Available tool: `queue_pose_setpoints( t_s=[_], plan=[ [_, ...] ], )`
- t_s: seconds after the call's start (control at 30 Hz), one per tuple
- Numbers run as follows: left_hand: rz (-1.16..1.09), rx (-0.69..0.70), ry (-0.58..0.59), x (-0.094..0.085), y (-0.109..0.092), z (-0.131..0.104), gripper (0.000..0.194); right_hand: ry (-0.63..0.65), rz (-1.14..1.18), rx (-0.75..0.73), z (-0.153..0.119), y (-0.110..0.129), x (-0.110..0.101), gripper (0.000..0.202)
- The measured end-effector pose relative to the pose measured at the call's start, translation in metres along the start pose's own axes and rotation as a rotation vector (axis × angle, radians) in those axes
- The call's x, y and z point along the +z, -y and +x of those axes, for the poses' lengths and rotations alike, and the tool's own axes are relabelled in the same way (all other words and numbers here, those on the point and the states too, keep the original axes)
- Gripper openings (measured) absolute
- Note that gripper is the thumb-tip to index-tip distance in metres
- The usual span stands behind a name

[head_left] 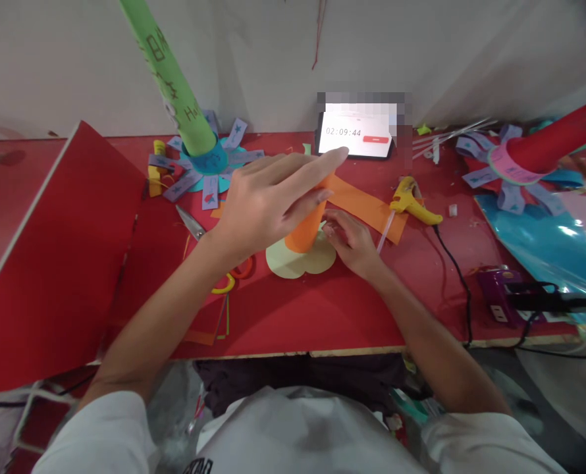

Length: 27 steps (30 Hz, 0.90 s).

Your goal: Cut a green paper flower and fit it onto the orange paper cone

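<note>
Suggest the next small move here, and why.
Probably press the orange tube gently down with the left hand, the right hand steadying the pale green base: the tube stands on it, left hand at its top, right fingers by the base's edge.

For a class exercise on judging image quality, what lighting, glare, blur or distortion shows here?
Head view: white glare on the blue plastic sheet; the screen glows brightly, with blocky pixelation around its top; a soft shadow falls on the red table below the pale green paper; fine detail looks soft; the sleeves seem stretched towards the corners.
</note>
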<state>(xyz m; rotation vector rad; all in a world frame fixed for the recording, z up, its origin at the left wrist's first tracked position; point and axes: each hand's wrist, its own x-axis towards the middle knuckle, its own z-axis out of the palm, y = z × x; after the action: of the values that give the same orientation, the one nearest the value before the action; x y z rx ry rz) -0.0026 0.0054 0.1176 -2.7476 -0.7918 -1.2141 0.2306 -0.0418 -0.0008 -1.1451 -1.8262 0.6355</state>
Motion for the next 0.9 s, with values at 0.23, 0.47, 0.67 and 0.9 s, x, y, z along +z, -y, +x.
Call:
queue_pose_setpoints(
  t_s=[0.23,0.47,0.67,0.9],
  plan=[
    [0.065,-0.011,0.010,-0.0006,0.0006,-0.0004,0.040,0.003,-0.009,0.009,-0.0003,0.0020,-0.0010,0.035],
    [0.110,0.081,-0.061,-0.0011,0.0009,0.0006,0.039,0.003,-0.029,0.003,-0.0003,0.0002,-0.0002,0.033],
    [0.100,0.011,0.012,-0.0013,0.0049,-0.0022,0.044,0.013,-0.034,0.001,-0.0009,0.0004,0.0001,0.030],
    [0.109,0.025,0.005,-0.0010,0.0058,-0.0028,0.043,-0.001,-0.033,-0.017,-0.0010,-0.0010,0.0007,0.026]
  ],
)
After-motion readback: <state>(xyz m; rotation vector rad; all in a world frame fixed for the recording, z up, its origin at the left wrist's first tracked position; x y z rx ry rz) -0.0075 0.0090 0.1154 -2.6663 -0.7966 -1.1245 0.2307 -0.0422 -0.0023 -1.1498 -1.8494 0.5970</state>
